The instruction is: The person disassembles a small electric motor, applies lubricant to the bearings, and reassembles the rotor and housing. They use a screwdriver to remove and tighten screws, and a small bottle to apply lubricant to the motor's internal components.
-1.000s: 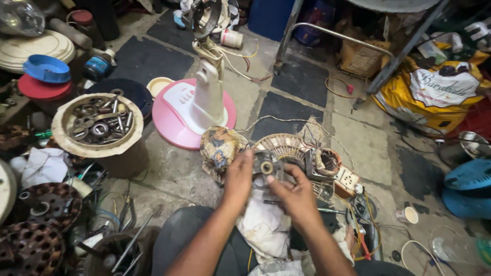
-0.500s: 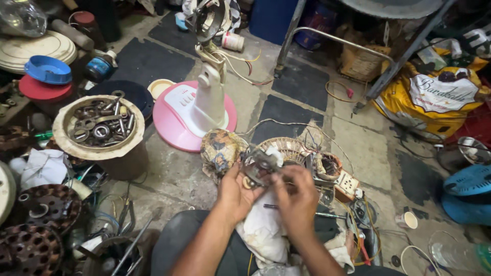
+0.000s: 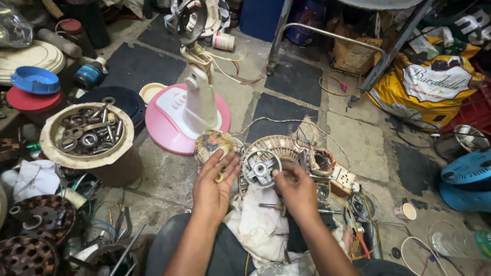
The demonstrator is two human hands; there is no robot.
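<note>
A grey metal fan motor cover (image 3: 260, 167) with a round bearing hole stands tilted in front of me, over a copper-wound motor stator (image 3: 286, 148). My right hand (image 3: 294, 189) pinches the cover's lower right rim. My left hand (image 3: 214, 184) is flat with fingers apart, and a small metal ring (image 3: 219, 178) lies by its palm. A dirty white cloth (image 3: 258, 225) is spread on my lap under both hands. A screwdriver (image 3: 271, 206) rests on the cloth under my right hand.
A pink and white fan stand (image 3: 189, 112) rises just beyond the motor. A round tub of metal parts (image 3: 88, 135) sits at left. A second stator (image 3: 322, 162) and a socket strip (image 3: 343, 180) lie at right, with a paper cup (image 3: 408, 211) and blue fan part (image 3: 468, 176) farther right.
Both hands have drawn back off the motor toward me. The grey cover, hidden under my fingers before, now shows. My left hand has opened flat.
</note>
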